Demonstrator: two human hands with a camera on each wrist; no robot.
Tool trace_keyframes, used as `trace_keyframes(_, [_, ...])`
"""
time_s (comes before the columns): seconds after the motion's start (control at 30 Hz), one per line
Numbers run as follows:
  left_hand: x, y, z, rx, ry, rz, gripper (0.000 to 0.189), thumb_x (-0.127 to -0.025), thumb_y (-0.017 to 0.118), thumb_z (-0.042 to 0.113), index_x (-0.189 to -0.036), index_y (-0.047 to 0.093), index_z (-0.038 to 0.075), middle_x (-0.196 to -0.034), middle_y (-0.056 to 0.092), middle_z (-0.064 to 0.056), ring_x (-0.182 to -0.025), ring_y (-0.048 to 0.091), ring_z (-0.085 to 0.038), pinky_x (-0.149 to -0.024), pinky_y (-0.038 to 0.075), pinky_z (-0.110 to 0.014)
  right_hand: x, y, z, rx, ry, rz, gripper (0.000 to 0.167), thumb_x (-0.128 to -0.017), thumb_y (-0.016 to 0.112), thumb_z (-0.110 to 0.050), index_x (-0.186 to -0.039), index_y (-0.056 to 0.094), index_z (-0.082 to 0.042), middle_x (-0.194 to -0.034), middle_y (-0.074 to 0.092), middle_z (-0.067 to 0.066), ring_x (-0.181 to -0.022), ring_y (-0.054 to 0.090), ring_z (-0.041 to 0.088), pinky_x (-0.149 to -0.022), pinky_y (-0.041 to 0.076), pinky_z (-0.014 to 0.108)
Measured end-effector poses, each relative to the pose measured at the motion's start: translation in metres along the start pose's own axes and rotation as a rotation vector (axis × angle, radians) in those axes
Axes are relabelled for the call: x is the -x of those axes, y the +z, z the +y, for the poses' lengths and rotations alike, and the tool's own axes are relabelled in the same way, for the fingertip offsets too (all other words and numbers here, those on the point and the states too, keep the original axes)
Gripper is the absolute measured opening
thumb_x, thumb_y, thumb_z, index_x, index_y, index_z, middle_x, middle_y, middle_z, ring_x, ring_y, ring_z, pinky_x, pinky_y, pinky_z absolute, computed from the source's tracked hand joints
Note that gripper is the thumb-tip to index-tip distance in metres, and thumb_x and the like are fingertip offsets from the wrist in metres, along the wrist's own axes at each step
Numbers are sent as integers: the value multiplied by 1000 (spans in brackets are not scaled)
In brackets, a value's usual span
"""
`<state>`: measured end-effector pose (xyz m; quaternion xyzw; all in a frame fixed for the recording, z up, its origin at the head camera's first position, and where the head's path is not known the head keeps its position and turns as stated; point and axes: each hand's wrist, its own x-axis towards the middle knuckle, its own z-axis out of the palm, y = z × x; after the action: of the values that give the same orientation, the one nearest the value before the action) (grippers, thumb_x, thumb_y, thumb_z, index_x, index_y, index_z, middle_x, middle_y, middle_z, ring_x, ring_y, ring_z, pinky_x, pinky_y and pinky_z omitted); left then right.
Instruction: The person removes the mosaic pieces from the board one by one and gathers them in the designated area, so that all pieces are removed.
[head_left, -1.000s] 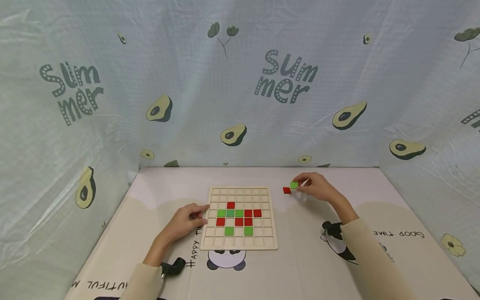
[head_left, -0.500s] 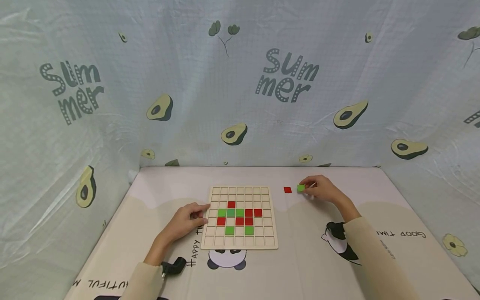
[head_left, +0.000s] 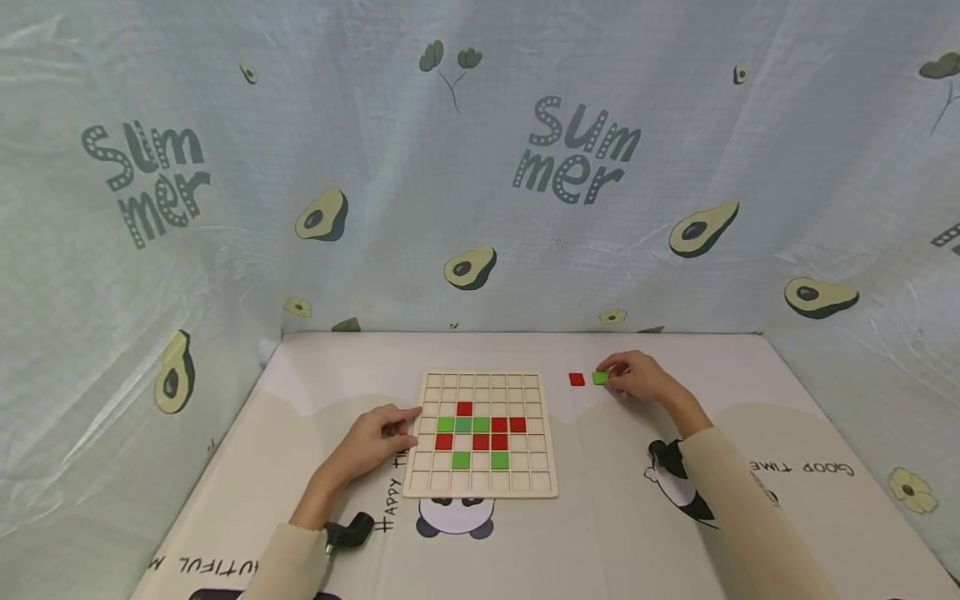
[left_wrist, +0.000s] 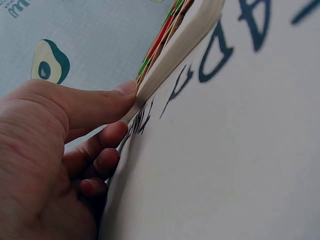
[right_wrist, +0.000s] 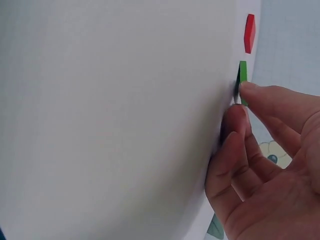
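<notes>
A square wooden grid board [head_left: 536, 483] lies on the table, with several red and green square tiles in its cells. My left hand [head_left: 372, 442] is at the board's left side; thumb and index finger touch its edge, spread apart. In the left wrist view the thumb of that hand [left_wrist: 45, 135] lies against the board's side [left_wrist: 182, 45], the other fingers loosely bent. Right of the board, my right hand [head_left: 637, 377] pinches a loose green tile [head_left: 600, 378], one edge tilted slightly off the table. A loose red tile [head_left: 577, 379] lies just left of it.
A patterned cloth [head_left: 390, 275] hangs behind and at both sides of the table. The table cover [head_left: 600, 517] carries printed pandas and lettering. A black object [head_left: 351, 531] sits by the left wrist, and a dark item [head_left: 213, 595] shows at the front edge.
My right hand has carried the green tile rightward from beside the red tile and lowered it to the table. The left hand has stayed at the board's edge.
</notes>
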<state>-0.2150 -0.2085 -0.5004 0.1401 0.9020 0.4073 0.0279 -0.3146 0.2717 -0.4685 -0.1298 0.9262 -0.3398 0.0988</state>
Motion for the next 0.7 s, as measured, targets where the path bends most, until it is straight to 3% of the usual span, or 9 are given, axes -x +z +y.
trace_keyframes(0.47, [-2, 0, 0, 14, 6, -12, 50, -91, 77, 16, -138, 66, 5, -87, 56, 2, -85, 51, -15, -72, 41, -24, 0, 2, 0, -20, 47, 9, 27, -93, 68, -3, -120, 71, 0, -93, 61, 12, -78, 53, 19, -67, 45, 28])
trace_keyframes(0.7, [-1, 0, -1, 5, 7, -10, 50, -91, 77, 16, -139, 65, 5, -87, 56, 2, -84, 51, -14, -72, 40, -24, -4, 2, 9, -32, 19, -6, 29, -92, 70, -3, -121, 70, 2, -93, 62, 11, -78, 54, 18, -67, 46, 29])
